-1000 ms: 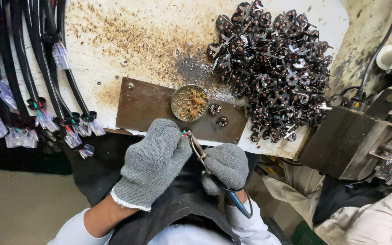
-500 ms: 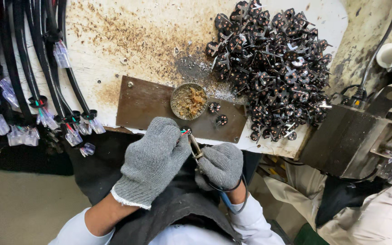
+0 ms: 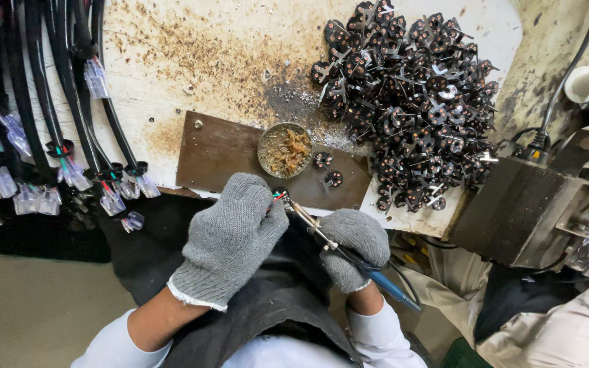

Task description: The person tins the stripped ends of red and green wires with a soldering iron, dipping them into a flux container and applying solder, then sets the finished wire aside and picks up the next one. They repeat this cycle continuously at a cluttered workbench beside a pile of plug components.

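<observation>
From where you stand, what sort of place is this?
Most likely a small electronics assembly bench: a soldering iron in the gloved right hand, a heap of small black connector parts, and hanging black cables.

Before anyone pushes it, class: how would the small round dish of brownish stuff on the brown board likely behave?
The dish looks shallow, wide and flat-bottomed, so it would probably slide on the board rather than tip. It looks like metal, so likely stiff and not fragile. Its loose brownish filling sits near the rim and might spill if jolted.
</observation>
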